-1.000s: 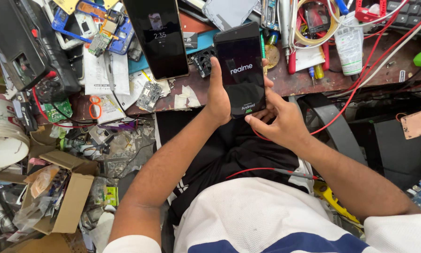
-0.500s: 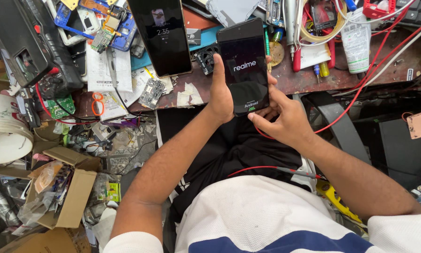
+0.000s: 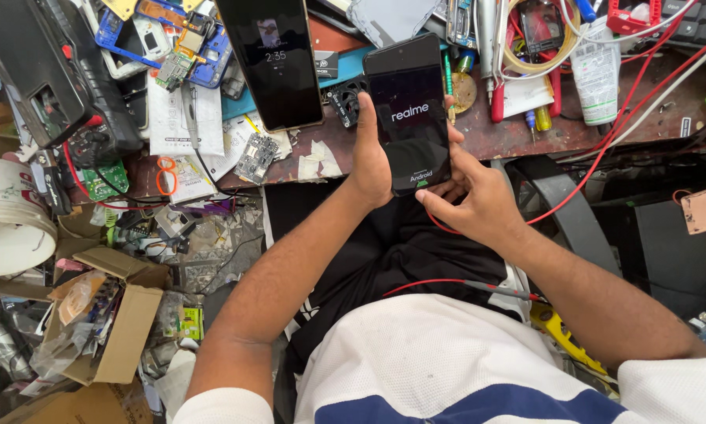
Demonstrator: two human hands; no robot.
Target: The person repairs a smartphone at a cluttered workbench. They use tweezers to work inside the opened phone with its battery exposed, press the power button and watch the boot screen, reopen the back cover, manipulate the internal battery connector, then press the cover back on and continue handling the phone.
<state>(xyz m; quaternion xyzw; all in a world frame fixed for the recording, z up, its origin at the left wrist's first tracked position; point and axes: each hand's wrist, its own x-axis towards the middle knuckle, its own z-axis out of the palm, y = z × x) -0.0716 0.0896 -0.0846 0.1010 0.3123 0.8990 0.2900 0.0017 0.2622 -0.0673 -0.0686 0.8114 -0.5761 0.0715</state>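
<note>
- Black smartphone point(image 3: 410, 114) held upright over the near edge of the workbench point(image 3: 572, 129), screen lit with white lettering and a small green mark low down.
- Left hand point(image 3: 371, 161) wrapped around the phone's left edge, thumb laid up along that side; closed on the phone.
- Right hand point(image 3: 478, 200) cupped under the phone's lower right corner, fingers curled behind and beside it, index fingertip touching the bottom edge; also gripping the phone.
- Both hands together on the one handset, forearms stretched out from a white shirt with a blue stripe over a black lap.
- Just left of the held phone, a second smartphone point(image 3: 274, 63) lying flat on the bench, dark screen showing a clock; near but apart.
- Between the two phones, a small black part point(image 3: 345, 102), half hidden behind the left thumb.
- Left of those: bare circuit board point(image 3: 255, 157), orange-handled scissors point(image 3: 165, 174), white paper sheets point(image 3: 172, 118), blue phone frame point(image 3: 164, 47) with parts on it.
- Far left, a black box-shaped instrument point(image 3: 47, 78) tilted on the bench edge.
- Right of the phone: white tube point(image 3: 596, 71), yellow coiled cable point(image 3: 537, 47), red-handled tool point(image 3: 498, 94).
- Red wire point(image 3: 604, 157) running from the bench down behind the right hand; another across the lap.
- Below left, on the floor: white bucket point(image 3: 7, 220) and open cardboard box point(image 3: 125, 330) amid scraps.
</note>
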